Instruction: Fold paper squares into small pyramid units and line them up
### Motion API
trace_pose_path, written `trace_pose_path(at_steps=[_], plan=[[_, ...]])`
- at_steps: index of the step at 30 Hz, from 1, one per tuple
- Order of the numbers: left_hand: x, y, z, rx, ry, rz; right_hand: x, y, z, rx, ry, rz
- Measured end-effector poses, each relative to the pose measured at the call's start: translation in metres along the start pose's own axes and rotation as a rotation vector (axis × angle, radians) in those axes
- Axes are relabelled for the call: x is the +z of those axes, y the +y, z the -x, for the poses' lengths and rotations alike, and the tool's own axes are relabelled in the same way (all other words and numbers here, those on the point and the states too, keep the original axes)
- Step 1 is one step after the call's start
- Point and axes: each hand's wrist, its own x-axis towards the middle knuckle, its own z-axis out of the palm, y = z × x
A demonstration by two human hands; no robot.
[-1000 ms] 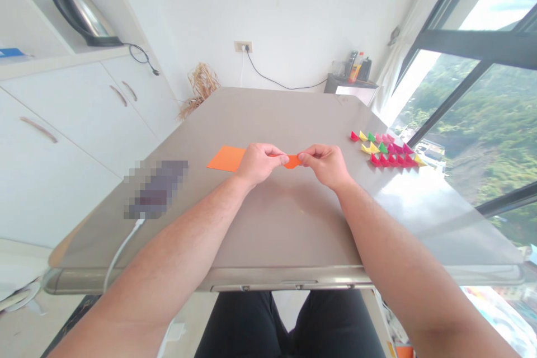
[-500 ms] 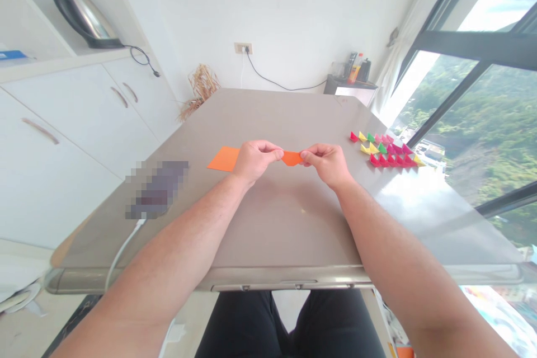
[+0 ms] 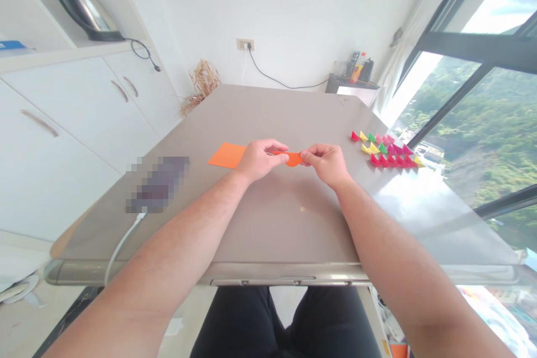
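A small folded piece of orange paper (image 3: 294,159) is held just above the table between my two hands. My right hand (image 3: 327,163) pinches its right end between thumb and fingers. At the other end, my left hand (image 3: 260,159) has thumb and index slightly parted around the paper, the thumb lying against its near side. The paper's left end is partly hidden by those fingers. Beside and behind my left hand, a flat orange sheet (image 3: 225,155) lies on the table, its right part covered by the hand.
Small folded paper boats (image 3: 388,160) in red, pink, yellow and green stand in rows on the right of the table (image 3: 277,117). To the left lies a blurred-out dark object (image 3: 157,184) with a white cable (image 3: 121,246). A window (image 3: 461,89) borders the right side.
My left thumb and index finger have spread apart a little, uncovering more of the folded orange paper. The right hand keeps its pinch. The view has shifted slightly.
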Motion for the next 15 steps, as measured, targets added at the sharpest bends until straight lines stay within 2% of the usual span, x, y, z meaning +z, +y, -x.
trace_pose_path(at_steps=[7, 15], plan=[[0.0074, 0.0013, 0.0029, 0.024, 0.012, -0.106, 0.0072, 0.0029, 0.0030, -0.024, -0.053, 0.026], [0.0084, -0.0008, 0.0024, 0.052, 0.036, -0.125, 0.0067, 0.0035, 0.0015, -0.031, -0.017, 0.005]])
